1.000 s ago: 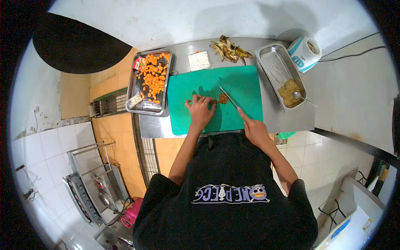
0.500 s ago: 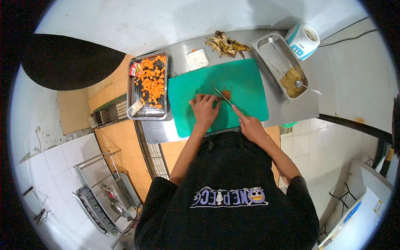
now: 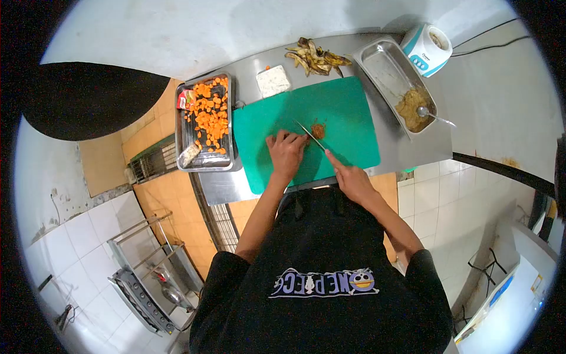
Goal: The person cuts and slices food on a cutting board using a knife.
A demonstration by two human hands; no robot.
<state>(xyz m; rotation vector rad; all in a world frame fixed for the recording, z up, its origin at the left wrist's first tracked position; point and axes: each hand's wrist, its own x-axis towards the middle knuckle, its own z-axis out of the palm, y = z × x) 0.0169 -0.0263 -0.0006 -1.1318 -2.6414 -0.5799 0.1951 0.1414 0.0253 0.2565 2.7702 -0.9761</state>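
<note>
Work area: kitchen, food-preparation station.
I stand at a stainless-steel worktable fitted with a green cutting board; my right hand grips a knife beside chopped brown food. Left of the board: a metal tray containing cut orange pieces that look like carrot. Right: a deep steel pan containing brown mash and a spoon. Rear right: a white-and-teal countertop appliance, corded. Far left: white wall tiles and a metal unit with a row of knobs, apparently a cooker. Household or commercial use: not determinable from my position.
</note>
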